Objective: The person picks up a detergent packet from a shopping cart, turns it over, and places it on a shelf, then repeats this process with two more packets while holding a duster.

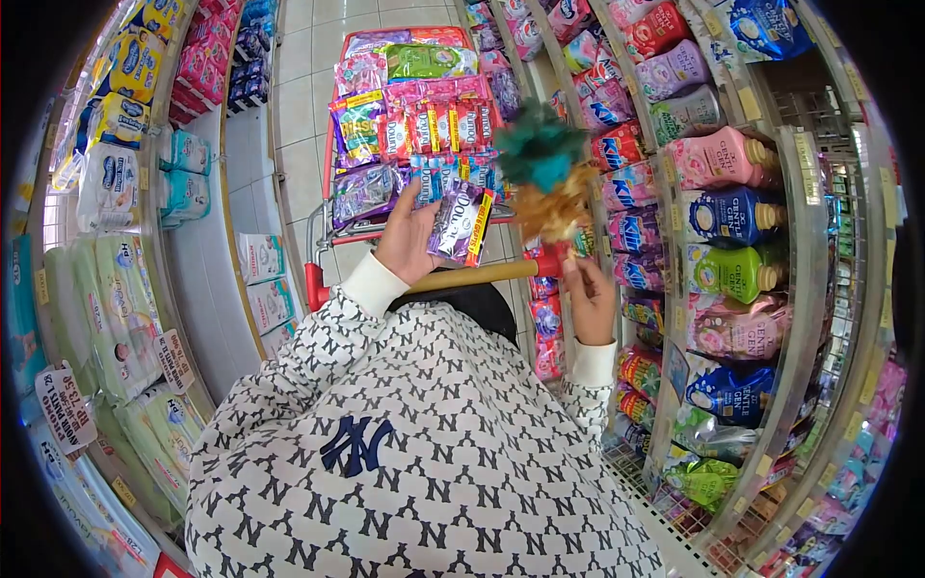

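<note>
My left hand [409,239] holds a purple and white sachet pack [464,223] with a yellow and red strip, above the near end of a shopping cart. My right hand [590,297] is closed in a pinch, just right of the cart's tan push bar [482,274]. Directly above its fingertips is a blurred feather duster [547,178], teal on top and golden brown below. The grip between my fingers is hardly visible. Inside the red-rimmed cart lie rows of sachet packs [438,128] and a green pack [431,62].
Shelves on the right carry detergent pouches [631,149] and fabric softener bottles [725,159]. Diaper packs [125,313] and blue wipes packs [186,196] stand on the left shelving. Pale floor tiles [301,125] show beside the cart.
</note>
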`<move>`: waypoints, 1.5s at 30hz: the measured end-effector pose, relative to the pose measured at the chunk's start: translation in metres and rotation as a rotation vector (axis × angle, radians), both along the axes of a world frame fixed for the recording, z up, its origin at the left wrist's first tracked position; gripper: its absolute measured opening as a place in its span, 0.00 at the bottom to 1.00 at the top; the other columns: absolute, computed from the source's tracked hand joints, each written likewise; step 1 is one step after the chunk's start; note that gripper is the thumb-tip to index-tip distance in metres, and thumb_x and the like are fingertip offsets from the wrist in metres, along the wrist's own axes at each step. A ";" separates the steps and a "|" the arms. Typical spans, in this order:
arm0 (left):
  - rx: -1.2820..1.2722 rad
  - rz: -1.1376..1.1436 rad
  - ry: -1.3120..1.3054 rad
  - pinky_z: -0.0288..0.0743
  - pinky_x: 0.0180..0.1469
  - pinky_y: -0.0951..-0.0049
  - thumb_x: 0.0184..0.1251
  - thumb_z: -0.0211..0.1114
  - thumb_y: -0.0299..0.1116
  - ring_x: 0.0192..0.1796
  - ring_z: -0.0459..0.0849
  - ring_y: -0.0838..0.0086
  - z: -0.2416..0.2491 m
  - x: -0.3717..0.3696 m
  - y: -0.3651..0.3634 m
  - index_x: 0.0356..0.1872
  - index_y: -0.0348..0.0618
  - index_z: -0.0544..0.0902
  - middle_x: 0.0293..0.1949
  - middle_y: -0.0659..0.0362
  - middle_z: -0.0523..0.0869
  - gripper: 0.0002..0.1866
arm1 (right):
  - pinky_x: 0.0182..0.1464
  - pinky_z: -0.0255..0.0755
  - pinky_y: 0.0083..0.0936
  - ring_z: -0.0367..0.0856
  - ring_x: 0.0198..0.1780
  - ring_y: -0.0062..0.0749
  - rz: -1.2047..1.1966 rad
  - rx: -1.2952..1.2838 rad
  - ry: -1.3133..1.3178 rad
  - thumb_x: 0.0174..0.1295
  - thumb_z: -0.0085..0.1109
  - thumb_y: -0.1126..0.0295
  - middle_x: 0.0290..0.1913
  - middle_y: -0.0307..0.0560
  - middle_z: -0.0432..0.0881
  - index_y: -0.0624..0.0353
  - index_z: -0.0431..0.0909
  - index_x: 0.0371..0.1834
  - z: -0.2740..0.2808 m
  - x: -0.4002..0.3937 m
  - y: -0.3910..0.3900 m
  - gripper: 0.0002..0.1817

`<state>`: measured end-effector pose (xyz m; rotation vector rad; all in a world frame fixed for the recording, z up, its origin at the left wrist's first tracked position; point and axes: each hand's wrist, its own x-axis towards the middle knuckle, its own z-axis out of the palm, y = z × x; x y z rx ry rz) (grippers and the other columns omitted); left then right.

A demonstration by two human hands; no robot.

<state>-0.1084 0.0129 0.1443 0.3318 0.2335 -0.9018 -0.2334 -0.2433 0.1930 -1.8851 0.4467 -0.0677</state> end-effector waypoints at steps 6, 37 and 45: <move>-0.629 -0.033 -0.046 0.72 0.65 0.53 0.63 0.42 0.78 0.69 0.73 0.59 -0.055 -0.001 0.012 0.75 0.47 0.62 0.70 0.54 0.71 0.50 | 0.35 0.67 0.13 0.74 0.32 0.12 0.344 -0.112 0.292 0.68 0.62 0.67 0.28 0.35 0.81 0.65 0.85 0.44 0.014 -0.003 0.006 0.12; 0.258 -0.048 -0.304 0.80 0.43 0.68 0.76 0.49 0.54 0.43 0.83 0.73 -0.039 -0.023 -0.010 0.71 0.43 0.65 0.55 0.53 0.80 0.31 | 0.52 0.75 0.24 0.79 0.47 0.20 0.304 0.607 -0.021 0.74 0.55 0.63 0.48 0.40 0.84 0.64 0.77 0.59 -0.026 0.034 0.097 0.18; -0.287 0.191 -0.040 0.48 0.78 0.45 0.74 0.46 0.54 0.79 0.54 0.54 -0.039 -0.004 -0.005 0.72 0.50 0.68 0.77 0.48 0.57 0.31 | 0.34 0.71 0.45 0.81 0.31 0.56 0.484 -0.178 -0.009 0.71 0.53 0.51 0.27 0.60 0.80 0.60 0.81 0.36 0.012 0.020 0.084 0.21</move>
